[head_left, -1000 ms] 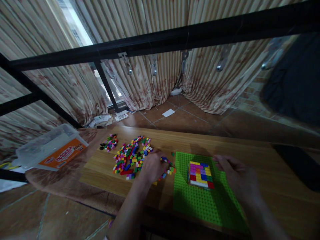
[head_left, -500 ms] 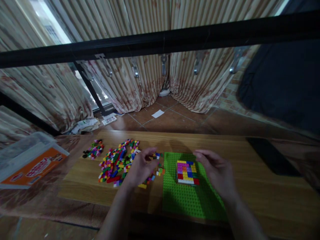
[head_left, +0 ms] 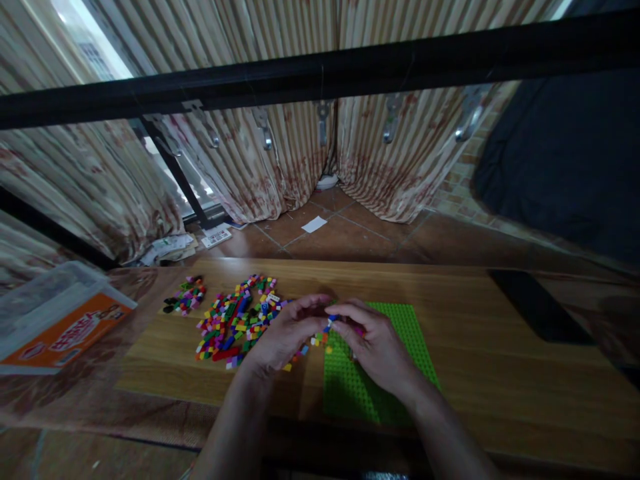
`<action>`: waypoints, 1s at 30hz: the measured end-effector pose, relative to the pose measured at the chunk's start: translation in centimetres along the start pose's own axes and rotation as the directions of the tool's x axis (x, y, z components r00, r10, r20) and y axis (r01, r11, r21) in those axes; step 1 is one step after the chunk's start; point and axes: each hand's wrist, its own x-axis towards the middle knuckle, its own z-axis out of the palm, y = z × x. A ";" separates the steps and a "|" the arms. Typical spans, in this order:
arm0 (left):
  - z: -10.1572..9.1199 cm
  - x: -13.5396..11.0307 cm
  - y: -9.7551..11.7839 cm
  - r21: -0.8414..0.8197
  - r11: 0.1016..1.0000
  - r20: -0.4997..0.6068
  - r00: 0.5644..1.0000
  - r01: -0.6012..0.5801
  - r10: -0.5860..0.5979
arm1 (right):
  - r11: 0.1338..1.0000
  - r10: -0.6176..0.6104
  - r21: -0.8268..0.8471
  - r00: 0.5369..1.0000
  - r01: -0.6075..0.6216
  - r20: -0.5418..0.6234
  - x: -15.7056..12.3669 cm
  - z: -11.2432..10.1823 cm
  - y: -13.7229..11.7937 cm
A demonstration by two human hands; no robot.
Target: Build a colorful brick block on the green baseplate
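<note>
Over the left edge of the green baseplate (head_left: 417, 333), my two hands meet at the fingertips. My right hand (head_left: 373, 340) pinches a small blue toy brick (head_left: 333, 319). My left hand (head_left: 293, 333) is closed in a pinch at the same spot, with a bit of white showing just below the blue; whether that is a separate brick is hard to tell. Behind my right hand, the block of coloured bricks built on the baseplate is almost wholly hidden, with only a scrap of pink (head_left: 358, 330) showing.
Loose toy bricks (head_left: 240, 327) spread over the wooden table (head_left: 170, 380) left of my hands, with a smaller pile (head_left: 186, 295) farther left. A clear box with an orange label (head_left: 65, 333) stands at far left. A black flat object (head_left: 543, 307) lies at right.
My hands have come together from either side. My right hand has moved left across the built block, covering it, and both now meet at the small blue brick.
</note>
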 end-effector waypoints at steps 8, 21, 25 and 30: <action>0.6 0.0 -0.4 -0.056 0.998 -0.061 0.998 0.020 -0.023 | 0.992 0.104 0.088 0.983 -0.091 -0.154 -0.2 0.4 1.1; 3.9 0.6 -2.2 0.222 0.931 -0.244 0.908 -0.290 0.341 | 0.817 0.431 0.514 0.869 -0.261 -0.243 0.0 -0.4 0.8; 3.1 1.0 -2.2 0.196 0.956 -0.252 0.931 -0.217 0.263 | 0.786 0.472 0.569 0.828 -0.240 -0.303 -0.1 -2.0 1.1; 0.5 1.4 -1.7 0.307 0.949 -0.413 0.888 -0.076 0.204 | 0.784 0.478 0.588 0.798 -0.200 -0.366 -1.0 -5.4 2.1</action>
